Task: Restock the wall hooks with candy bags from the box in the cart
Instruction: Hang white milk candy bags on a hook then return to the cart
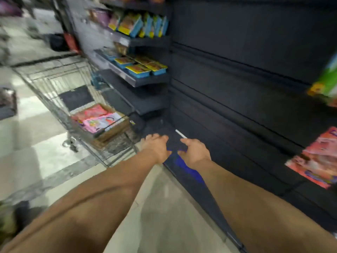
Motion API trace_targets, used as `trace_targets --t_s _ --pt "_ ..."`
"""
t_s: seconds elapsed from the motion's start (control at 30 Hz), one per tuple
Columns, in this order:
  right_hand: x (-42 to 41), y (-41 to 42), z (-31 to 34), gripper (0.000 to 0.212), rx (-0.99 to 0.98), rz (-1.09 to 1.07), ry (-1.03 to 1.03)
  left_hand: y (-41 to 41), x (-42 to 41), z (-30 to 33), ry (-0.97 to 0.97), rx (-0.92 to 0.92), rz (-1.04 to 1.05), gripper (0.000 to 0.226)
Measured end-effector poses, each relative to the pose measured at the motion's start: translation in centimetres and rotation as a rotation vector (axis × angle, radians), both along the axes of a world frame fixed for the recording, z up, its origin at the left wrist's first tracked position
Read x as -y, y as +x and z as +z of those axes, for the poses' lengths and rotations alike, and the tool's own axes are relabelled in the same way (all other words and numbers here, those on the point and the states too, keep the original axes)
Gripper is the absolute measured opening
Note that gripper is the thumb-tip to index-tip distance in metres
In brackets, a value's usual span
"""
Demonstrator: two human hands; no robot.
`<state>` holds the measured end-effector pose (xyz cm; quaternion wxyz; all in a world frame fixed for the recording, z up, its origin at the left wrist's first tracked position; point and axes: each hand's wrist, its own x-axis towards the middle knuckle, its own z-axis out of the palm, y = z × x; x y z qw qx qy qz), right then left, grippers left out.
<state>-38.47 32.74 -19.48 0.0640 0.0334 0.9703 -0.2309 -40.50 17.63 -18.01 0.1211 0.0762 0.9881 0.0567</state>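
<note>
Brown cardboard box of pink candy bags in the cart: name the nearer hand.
Left. The left hand hovers just right of the box; the right hand is farther right.

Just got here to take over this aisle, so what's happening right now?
A person is restocking candy. Both hands, left hand and right hand, reach low toward the dark wall panel, holding nothing visible. The box of pink candy bags sits in the cart. Pink bags already hang at right.
</note>
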Motion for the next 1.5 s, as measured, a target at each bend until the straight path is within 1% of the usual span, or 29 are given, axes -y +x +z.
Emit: trace_targets --t_s 0.17,0.3,0.43,0.6,0.77,0.87,1.03,1.13,1.33,1.43,1.5 --pt "12.0 -5.9 1.0 0.051 -0.037 0.270 0.082 -1.7 12.0 0.7 0.013 -0.013 0.238 0.053" --pt "19.5 -9.1 0.9 0.050 -0.051 0.419 0.106 -3.4 18.8 -0.1 0.041 -0.027 0.396 0.058" --pt "24.4 -13.0 -0.2 0.050 -0.062 0.509 0.080 -6.2 23.3 -0.8 0.009 -0.024 0.494 0.058" --pt "26.9 -21.3 -1.3 0.048 -0.048 0.560 0.067 -13.3 26.5 -1.9 -0.020 0.002 0.572 0.059" --pt "27.2 -31.1 -0.9 0.047 -0.011 0.507 0.071 -21.6 28.0 -1.2 -0.034 0.021 0.580 0.060" --pt "27.3 -36.3 -1.0 0.040 -0.006 0.513 0.083 -25.9 28.6 -1.3 -0.038 0.022 0.596 0.065" --pt "27.4 -40.1 -2.0 0.034 0.015 0.509 0.008 -31.1 28.9 -2.2 -0.060 0.066 0.578 0.068" --pt "27.3 -42.6 -2.1 0.030 0.033 0.493 -0.025 -34.5 29.0 -2.4 -0.070 0.070 0.532 0.068" --pt "27.3 -47.1 -3.2 0.043 0.053 0.445 0.011 -40.8 30.6 -4.4 -0.086 0.129 0.445 0.070" --pt "28.6 -49.8 -4.4 0.049 0.126 0.409 0.058 -44.1 32.5 -6.5 -0.066 0.190 0.412 0.070" --pt "29.8 -51.8 -5.7 0.052 0.176 0.360 0.050 -46.7 34.6 -8.3 -0.048 0.229 0.383 0.071"
